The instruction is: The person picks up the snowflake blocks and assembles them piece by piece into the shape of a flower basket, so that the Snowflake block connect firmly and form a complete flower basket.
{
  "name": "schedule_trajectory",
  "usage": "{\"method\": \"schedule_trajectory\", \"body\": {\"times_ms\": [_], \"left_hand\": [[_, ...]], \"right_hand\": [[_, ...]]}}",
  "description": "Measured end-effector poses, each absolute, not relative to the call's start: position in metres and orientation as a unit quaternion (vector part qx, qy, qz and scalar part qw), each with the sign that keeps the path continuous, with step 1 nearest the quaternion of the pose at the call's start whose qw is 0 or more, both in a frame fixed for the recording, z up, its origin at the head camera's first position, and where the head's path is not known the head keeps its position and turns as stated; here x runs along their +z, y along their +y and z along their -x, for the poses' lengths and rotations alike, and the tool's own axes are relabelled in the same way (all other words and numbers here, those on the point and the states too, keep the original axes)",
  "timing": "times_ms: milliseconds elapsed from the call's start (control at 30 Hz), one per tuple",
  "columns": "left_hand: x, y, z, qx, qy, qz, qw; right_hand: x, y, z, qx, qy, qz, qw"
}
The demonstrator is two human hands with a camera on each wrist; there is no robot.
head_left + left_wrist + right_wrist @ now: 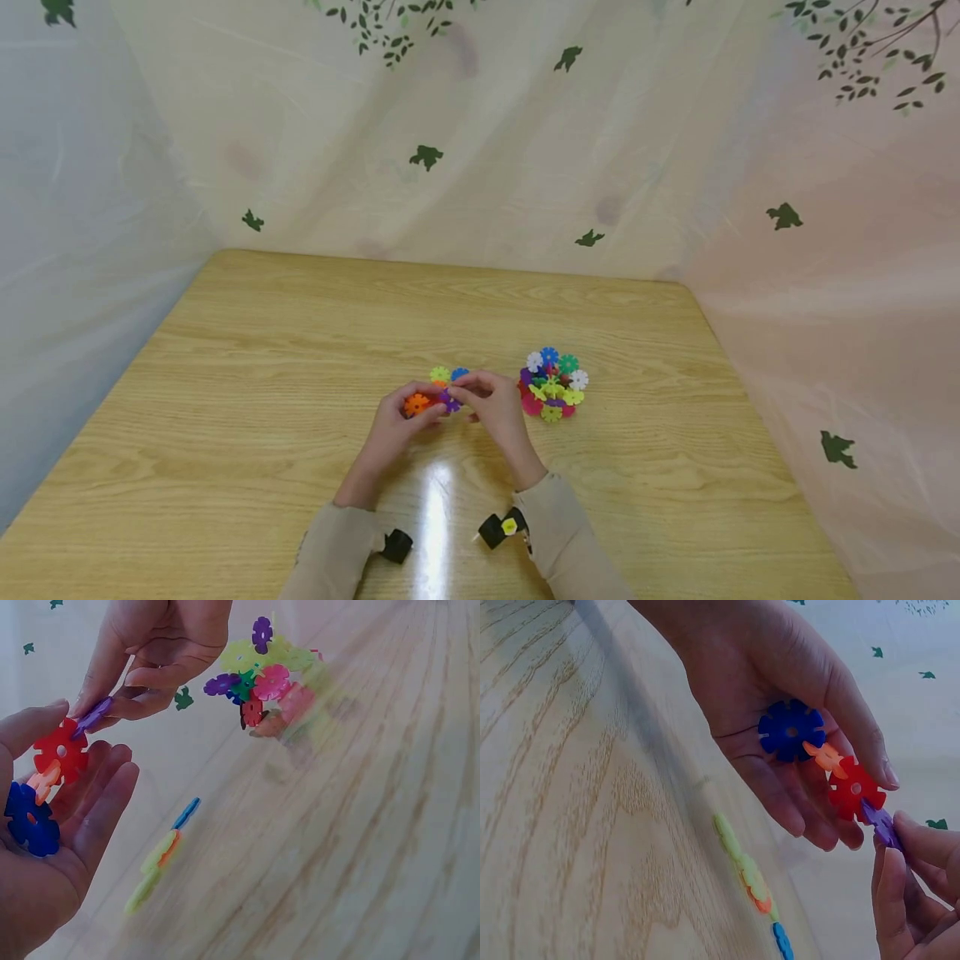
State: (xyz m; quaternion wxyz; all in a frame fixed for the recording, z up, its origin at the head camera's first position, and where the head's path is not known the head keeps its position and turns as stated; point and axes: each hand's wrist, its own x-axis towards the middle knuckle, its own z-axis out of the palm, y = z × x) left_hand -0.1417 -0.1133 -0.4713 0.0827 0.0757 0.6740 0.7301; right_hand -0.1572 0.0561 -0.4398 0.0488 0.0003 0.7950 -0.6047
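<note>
My left hand [393, 421] holds a short chain of plastic snowflake discs across its palm and fingers. In the left wrist view the chain runs from a blue disc [32, 825] through an orange disc [45, 781] to a red disc [61, 752], with the thumb at the red one. My right hand [497, 410] pinches a purple disc [885, 827] between thumb and fingertips. Its edge meets the edge of the red disc, at a slant to it. The two hands are close together over the table.
A multicoloured cluster of joined discs [552, 390] stands on the wooden table [300, 333], just right of my right hand. Several loose yellow-green, orange and blue discs [748, 874] lie on the tabletop beyond the hands. Pale curtains with leaf prints [426, 157] enclose the back and sides.
</note>
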Motion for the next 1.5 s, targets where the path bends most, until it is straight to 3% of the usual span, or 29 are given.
{"method": "schedule_trajectory", "body": {"times_ms": [367, 767, 967, 1100, 1300, 1500], "left_hand": [[-0.469, -0.126, 0.146, 0.735, 0.675, -0.034, 0.062], [-0.471, -0.144, 0.149, 0.729, 0.683, -0.008, 0.033], [-0.470, -0.144, 0.147, 0.721, 0.691, -0.017, 0.041], [-0.470, -0.143, 0.147, 0.721, 0.691, -0.025, 0.037], [-0.471, -0.142, 0.147, 0.726, 0.687, -0.033, 0.013], [-0.471, -0.142, 0.146, 0.721, 0.691, -0.048, -0.010]], "right_hand": [[-0.449, 0.063, 0.170, -0.563, 0.823, -0.024, 0.066], [-0.462, 0.041, 0.195, -0.332, 0.933, 0.113, 0.082], [-0.456, 0.032, 0.197, -0.281, 0.948, 0.115, 0.091], [-0.457, 0.039, 0.196, -0.344, 0.930, 0.080, 0.103], [-0.459, 0.054, 0.186, -0.557, 0.812, 0.002, 0.173], [-0.455, 0.059, 0.173, -0.663, 0.716, -0.022, 0.218]]}}
